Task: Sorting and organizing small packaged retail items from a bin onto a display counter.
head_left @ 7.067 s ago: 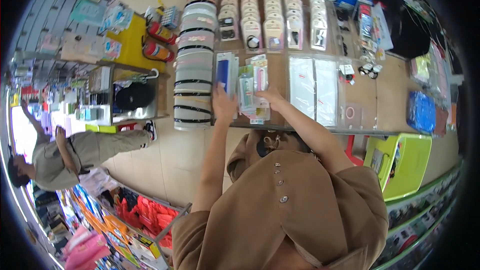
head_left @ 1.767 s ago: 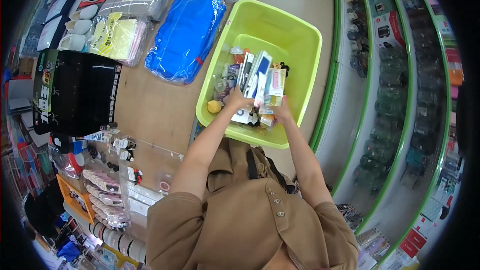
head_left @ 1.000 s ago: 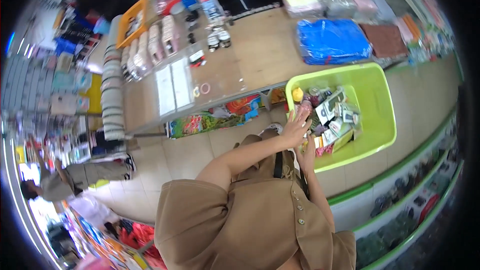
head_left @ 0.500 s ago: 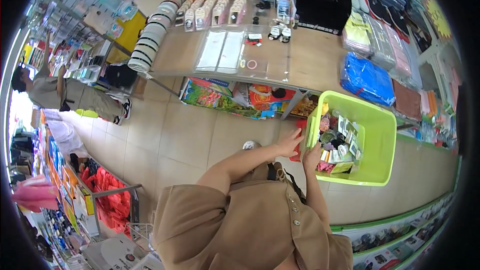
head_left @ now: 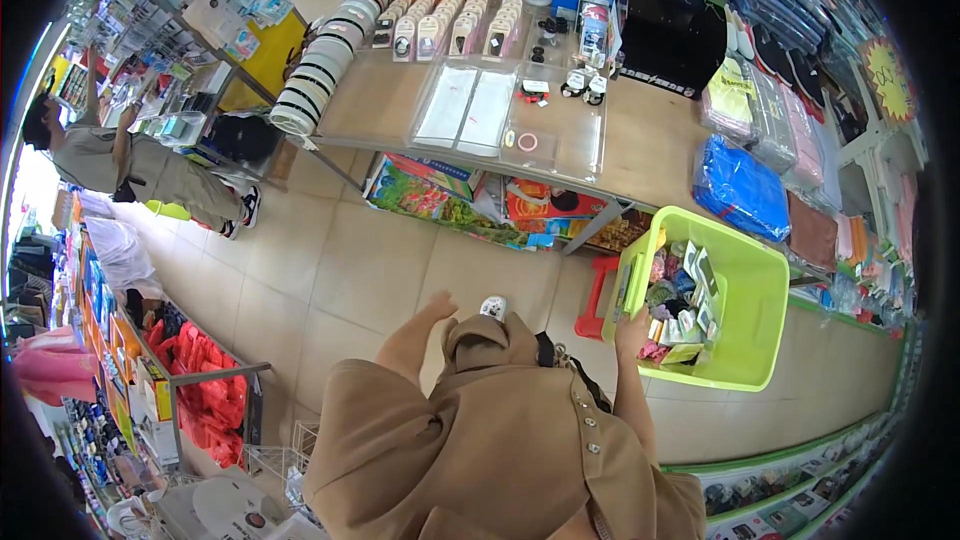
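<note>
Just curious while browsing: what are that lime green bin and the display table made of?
The lime green bin looks like moulded plastic: uniform bright colour, smooth rounded rim, slight sheen. The display table seems to be wood or wood-look laminate, tan and matt, on thin metal-looking legs; which one is unclear.

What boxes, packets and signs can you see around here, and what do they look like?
Small packets: jumbled in the lime green bin by the right hand, mixed colours.
Picture boxes: under the table, flat, bright.
Blue bag: on the table's right end, shiny, soft.
Star sign: far right, yellow and red.
Left hand: empty, over the floor.
</note>
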The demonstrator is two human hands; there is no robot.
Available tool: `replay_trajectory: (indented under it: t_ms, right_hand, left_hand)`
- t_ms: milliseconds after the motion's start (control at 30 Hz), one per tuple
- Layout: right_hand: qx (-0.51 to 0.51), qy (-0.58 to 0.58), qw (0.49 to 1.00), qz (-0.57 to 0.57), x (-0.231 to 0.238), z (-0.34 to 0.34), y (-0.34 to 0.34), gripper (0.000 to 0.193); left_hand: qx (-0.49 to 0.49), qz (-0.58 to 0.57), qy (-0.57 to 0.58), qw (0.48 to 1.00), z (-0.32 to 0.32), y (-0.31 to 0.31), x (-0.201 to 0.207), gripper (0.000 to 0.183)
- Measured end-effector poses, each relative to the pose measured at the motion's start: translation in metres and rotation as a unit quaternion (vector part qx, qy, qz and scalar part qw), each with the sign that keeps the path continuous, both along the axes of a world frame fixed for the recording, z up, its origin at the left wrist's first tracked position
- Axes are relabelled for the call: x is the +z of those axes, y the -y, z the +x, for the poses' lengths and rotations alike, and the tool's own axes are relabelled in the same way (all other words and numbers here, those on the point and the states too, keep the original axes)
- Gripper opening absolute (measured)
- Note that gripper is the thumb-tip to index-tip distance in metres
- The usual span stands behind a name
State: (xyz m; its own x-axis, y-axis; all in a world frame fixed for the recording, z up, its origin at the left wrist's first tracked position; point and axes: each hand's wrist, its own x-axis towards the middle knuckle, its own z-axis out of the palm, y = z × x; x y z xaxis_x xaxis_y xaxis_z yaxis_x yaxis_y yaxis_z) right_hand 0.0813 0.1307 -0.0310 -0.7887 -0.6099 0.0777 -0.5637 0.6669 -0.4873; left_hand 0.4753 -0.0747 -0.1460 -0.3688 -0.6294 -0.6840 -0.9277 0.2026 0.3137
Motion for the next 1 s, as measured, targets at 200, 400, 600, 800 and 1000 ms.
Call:
replay_trajectory:
  t_ms: [200,400,600,800,1000]
  right_hand:
    - [-0.029,-0.004,0.999,0.040,-0.008,-0.001,-0.004,0.047]
    - [-0.023,-0.036,0.998,0.056,0.003,0.004,0.000,0.051]
    - [-0.037,-0.034,0.998,0.025,0.007,0.007,0.000,0.039]
    - [-0.049,-0.053,0.996,0.061,0.007,0.009,0.003,0.045]
    - [-0.063,-0.048,0.993,0.082,0.001,0.008,0.001,0.047]
  left_hand:
    - [-0.007,0.122,0.198,0.973,0.068,-0.070,0.016,0.045]
    - [-0.169,0.137,0.209,0.953,0.055,-0.079,0.001,0.036]
    - [-0.262,0.100,0.274,0.920,0.005,-0.031,0.063,0.029]
    - [-0.201,-0.019,0.214,0.956,-0.021,0.009,0.083,0.030]
    - [-0.127,-0.025,0.134,0.982,-0.052,0.020,0.089,0.033]
